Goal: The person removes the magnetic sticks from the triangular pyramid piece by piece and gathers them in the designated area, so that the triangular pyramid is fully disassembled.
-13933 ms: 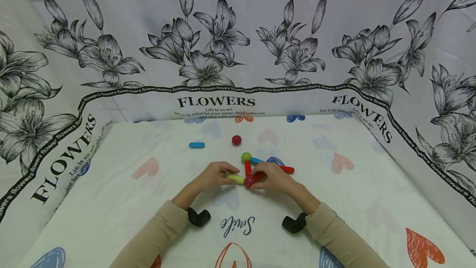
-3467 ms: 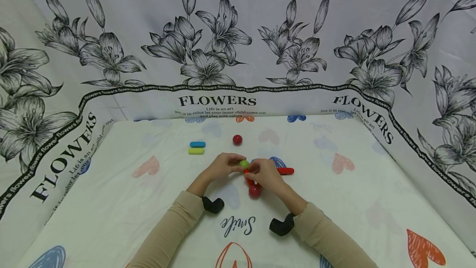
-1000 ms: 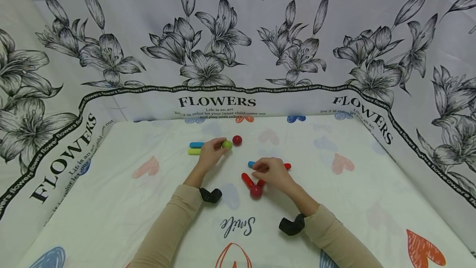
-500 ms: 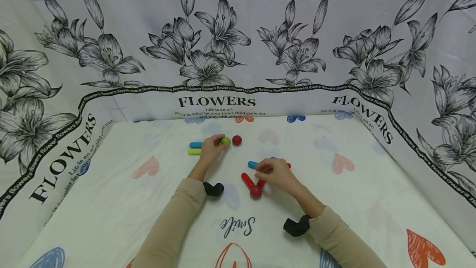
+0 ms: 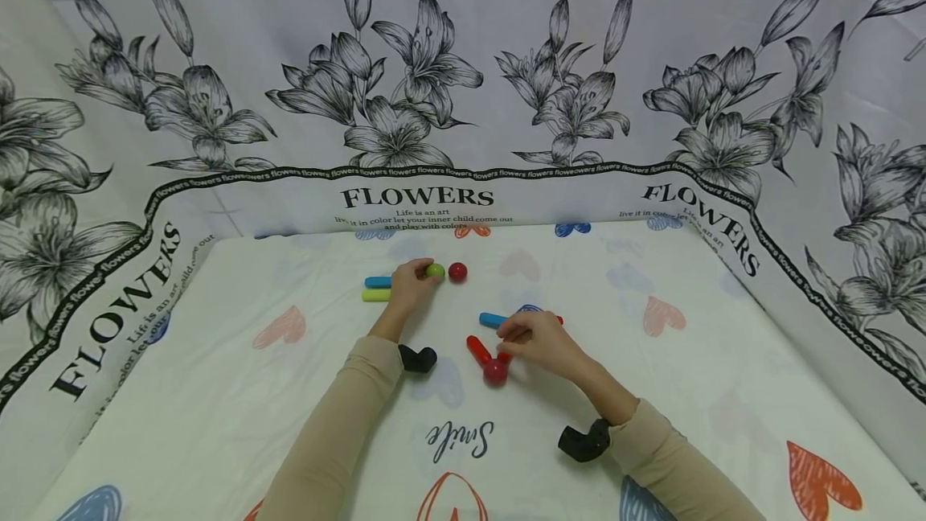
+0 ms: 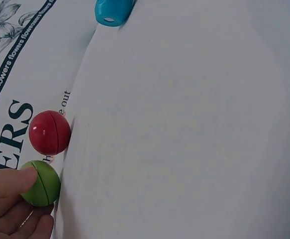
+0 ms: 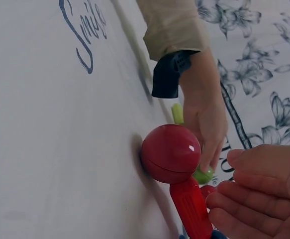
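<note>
My left hand (image 5: 411, 289) pinches a green ball (image 5: 435, 272) between thumb and fingers, just left of a loose red ball (image 5: 457, 272) at the far side of the table. In the left wrist view the thumb lies on the green ball (image 6: 45, 184). My right hand (image 5: 546, 340) hovers with loosely bent fingers and nothing in its grasp. Close to it, a nearer red ball (image 5: 495, 372) joins a red rod (image 5: 478, 350) and a second red rod (image 7: 190, 209) in a V. A blue rod (image 5: 493, 320) shows beyond, partly hidden by the right hand.
Left of the left hand lie another blue rod (image 5: 377, 282) and a yellow-green rod (image 5: 376, 295), side by side. Behind the right hand, a red tip (image 5: 559, 320) peeks out. A flower-printed curtain (image 5: 412, 103) closes off the back of the white cloth-covered table (image 5: 304, 408).
The yellow-green rod came off and was laid left. My left hand took the green ball from the joined pieces and carried it beside the far red ball. My right hand drew back slightly.
</note>
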Motion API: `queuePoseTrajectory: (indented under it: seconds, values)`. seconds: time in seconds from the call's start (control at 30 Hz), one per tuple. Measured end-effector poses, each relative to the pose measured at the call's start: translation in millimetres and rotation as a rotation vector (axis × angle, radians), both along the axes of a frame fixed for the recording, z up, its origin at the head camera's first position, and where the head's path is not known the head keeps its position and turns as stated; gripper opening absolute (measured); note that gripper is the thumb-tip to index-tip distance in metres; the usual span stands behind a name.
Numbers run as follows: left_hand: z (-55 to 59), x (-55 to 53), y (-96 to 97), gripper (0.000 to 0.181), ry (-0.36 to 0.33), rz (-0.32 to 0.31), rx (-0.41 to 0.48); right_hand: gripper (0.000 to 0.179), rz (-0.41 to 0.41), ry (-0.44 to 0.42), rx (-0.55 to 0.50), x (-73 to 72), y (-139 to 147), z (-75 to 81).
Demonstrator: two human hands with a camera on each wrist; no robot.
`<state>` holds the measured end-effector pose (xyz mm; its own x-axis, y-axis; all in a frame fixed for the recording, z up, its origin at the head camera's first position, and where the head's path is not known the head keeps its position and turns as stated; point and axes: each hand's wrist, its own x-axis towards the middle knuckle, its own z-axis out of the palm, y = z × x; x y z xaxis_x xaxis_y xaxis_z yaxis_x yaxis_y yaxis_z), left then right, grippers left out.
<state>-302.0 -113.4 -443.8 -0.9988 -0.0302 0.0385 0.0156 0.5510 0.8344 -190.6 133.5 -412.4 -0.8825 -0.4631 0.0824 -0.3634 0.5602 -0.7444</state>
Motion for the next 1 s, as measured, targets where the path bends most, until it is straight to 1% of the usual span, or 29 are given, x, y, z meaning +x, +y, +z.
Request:
queuePoseTrajectory:
  seconds: [0.3, 0.5, 0.67, 0.83, 0.93, 1.0]
  values:
    - [2.7, -0.1, 0.2, 0.041, 0.016, 0.002, -0.012, 0.021, 0.015, -0.001, 0.011, 2.5, -0.9, 2.7]
    - [2.7, 0.0, -0.6, 0.042, -0.009, -0.004, -0.019, 0.022, 0.008, -0.009, 0.013, 2.2, -0.2, 1.5]
    - [3.0, 0.4, -2.7, 0.045, -0.017, -0.018, -0.029, 0.023, 0.006, -0.014, 0.016, 2.1, -0.1, 1.3]
    - [3.9, 0.1, -5.8, 0.046, -0.026, -0.015, -0.013, 0.023, 0.01, -0.019, 0.018, 2.9, 0.3, 2.6]
    - [5.2, 1.3, -7.9, 0.045, -0.02, -0.012, -0.009, 0.023, 0.013, -0.014, 0.022, 3.3, 1.1, 2.9]
    - [5.8, 3.0, -9.4, 0.044, -0.003, -0.02, -0.015, 0.022, 0.018, -0.005, 0.022, 3.4, 1.9, 2.9]
